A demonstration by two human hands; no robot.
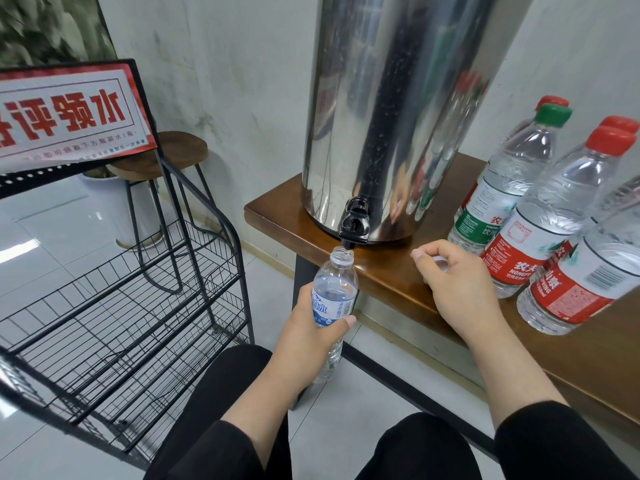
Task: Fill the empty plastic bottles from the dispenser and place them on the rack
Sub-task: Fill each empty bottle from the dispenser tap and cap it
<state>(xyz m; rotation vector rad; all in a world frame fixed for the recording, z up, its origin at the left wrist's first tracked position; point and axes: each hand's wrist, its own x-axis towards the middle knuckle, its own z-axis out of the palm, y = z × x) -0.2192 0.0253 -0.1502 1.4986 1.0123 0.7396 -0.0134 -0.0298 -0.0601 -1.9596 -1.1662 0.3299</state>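
My left hand (304, 327) grips a clear plastic bottle with a blue label (335, 292), uncapped, its mouth right under the black tap (353, 225) of the steel dispenser (391, 116). My right hand (457, 282) hovers over the table edge with curled fingers pinching a small white cap (440, 263). The black wire rack (121, 299) stands to the left, and its shelves hold no bottles.
Several capped bottles with red and green labels (540, 244) stand on the wooden table (273, 213) right of the dispenser. A red and white sign (65, 112) tops the rack. A wooden stool (166, 157) stands behind the rack. My knees are at the bottom.
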